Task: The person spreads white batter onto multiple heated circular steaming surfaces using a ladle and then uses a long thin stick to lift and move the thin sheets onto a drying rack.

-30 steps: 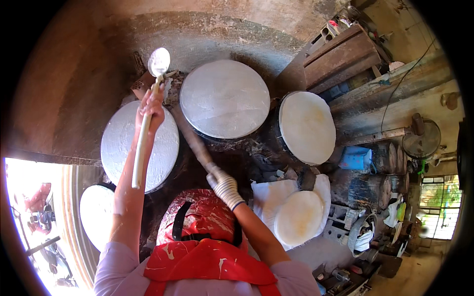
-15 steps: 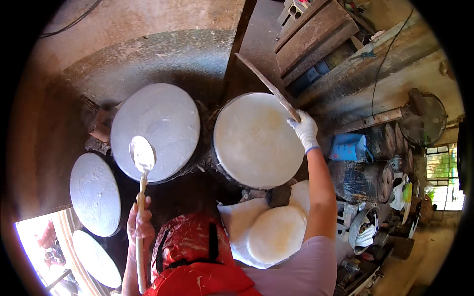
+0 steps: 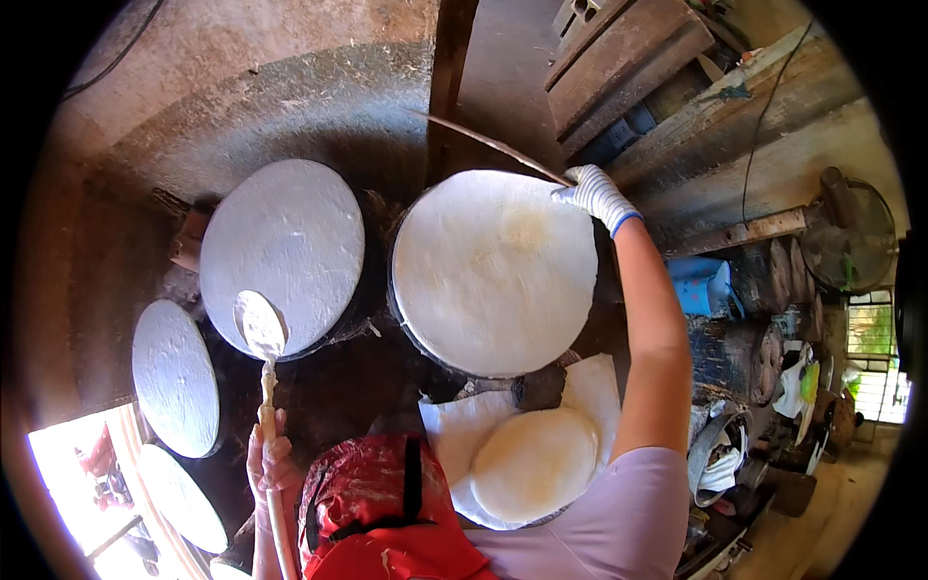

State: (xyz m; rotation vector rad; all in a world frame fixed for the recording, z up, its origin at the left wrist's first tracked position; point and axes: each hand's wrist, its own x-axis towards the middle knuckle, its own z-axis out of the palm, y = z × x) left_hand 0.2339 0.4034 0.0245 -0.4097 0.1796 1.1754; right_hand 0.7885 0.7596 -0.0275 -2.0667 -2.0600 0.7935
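Observation:
My bare left hand [image 3: 274,466] is closed round the long handle of a ladle [image 3: 259,324], whose bowl is coated white and sits over a round griddle covered with white batter [image 3: 290,232]. On my right hand [image 3: 597,198] is a white striped glove with a blue cuff. It grips a long thin flat stick [image 3: 493,143] at the far right edge of a thin round flatbread [image 3: 493,290]. That flatbread covers another round griddle, and its right edge looks raised beside the glove. Whether the gloved fingers also pinch the edge cannot be made out.
Finished flatbreads [image 3: 536,464] lie on white cloth [image 3: 594,391] near my right arm. More white-covered griddles [image 3: 176,379] stand at the left. A dark block [image 3: 538,389] sits between griddle and cloth. Drums, a blue container [image 3: 701,287] and a metal bucket [image 3: 720,449] are at the right.
My right hand has moved slightly farther away, and its stick has swung flatter across the flatbread's far edge. The flatbread's right edge has shifted outward. The ladle has dropped slightly nearer.

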